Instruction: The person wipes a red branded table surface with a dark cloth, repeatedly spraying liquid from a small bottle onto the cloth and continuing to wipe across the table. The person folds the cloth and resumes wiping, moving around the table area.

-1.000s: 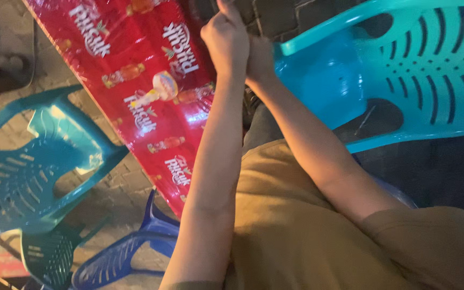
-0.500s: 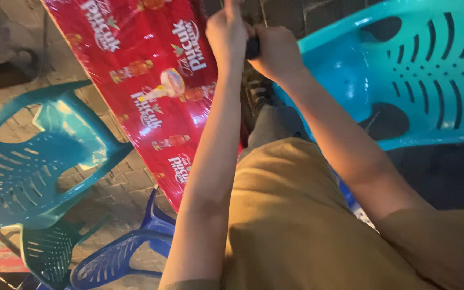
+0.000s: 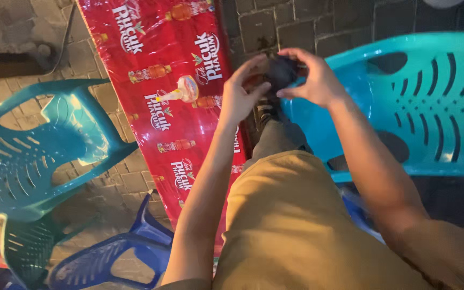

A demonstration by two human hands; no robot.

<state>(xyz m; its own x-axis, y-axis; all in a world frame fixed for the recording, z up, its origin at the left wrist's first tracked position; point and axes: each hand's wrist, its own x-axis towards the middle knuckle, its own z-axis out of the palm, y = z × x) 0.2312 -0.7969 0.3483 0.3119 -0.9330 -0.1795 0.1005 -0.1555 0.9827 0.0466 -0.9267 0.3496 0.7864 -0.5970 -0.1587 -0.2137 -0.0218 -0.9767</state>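
Observation:
Both of my hands meet around a small dark object (image 3: pixel 281 71), held in the air above my knee. My left hand (image 3: pixel 241 95) grips its left side with thumb and fingers. My right hand (image 3: pixel 312 79) cups it from the right and above. What the dark object is cannot be told. Below the hands lie my grey trouser leg (image 3: pixel 276 138) and my mustard-coloured shirt (image 3: pixel 296 225). A small round roll-like item (image 3: pixel 185 89) lies on the red printed table cover (image 3: pixel 157 70) just left of my left hand.
A turquoise plastic chair (image 3: pixel 430 102) stands to the right, another turquoise chair (image 3: pixel 22 156) to the left. A blue plastic chair (image 3: pixel 119 252) sits low at the bottom left. The ground is paving brick (image 3: pixel 307 21).
My hands have come down in the picture and drawn apart from a clasped pose, now gripping the dark object between them. The view has tilted, showing more of the right chair.

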